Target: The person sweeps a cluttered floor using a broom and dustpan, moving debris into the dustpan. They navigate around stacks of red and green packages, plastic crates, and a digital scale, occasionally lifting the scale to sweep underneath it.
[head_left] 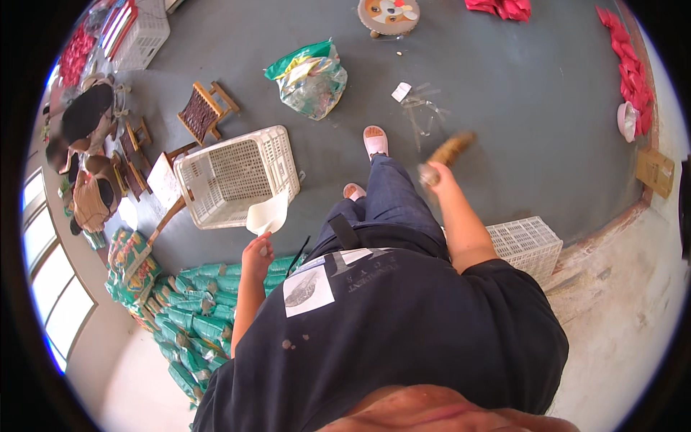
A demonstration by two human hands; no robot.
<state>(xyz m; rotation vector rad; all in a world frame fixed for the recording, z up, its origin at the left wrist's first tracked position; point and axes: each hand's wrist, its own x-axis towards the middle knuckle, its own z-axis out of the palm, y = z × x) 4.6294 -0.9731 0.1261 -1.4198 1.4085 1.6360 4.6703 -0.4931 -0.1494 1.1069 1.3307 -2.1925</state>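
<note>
A white scoop [268, 214] is gripped by its handle in the left hand [258, 252], left of the frame's centre, while a brown-bristled brush [453, 147], partly blurred, is grasped in the right hand [436, 175], right of centre. The bristle end is pointed toward the upper right, above a grey floor [533, 129]. The lower right corner of a white plastic crate [285, 162] is overlapped in view by the scoop; whether the two are touching cannot be told.

A scrap of white paper [402, 91] and clear strips [425, 119] are seen on the floor at upper centre, near the brush. A green and clear plastic bag [313, 86] is set above the crate, with a wooden stool [204, 111] placed to the bag's left. A round seat printed with a dog's face [389, 16] is cut by the top edge.

Green packages [205, 309] are piled at lower left, and other people [88, 119] are seen at the left edge. A second white crate [524, 246] is partly hidden behind the right arm; red bundles [628, 68] are lined along the wall at upper right.
</note>
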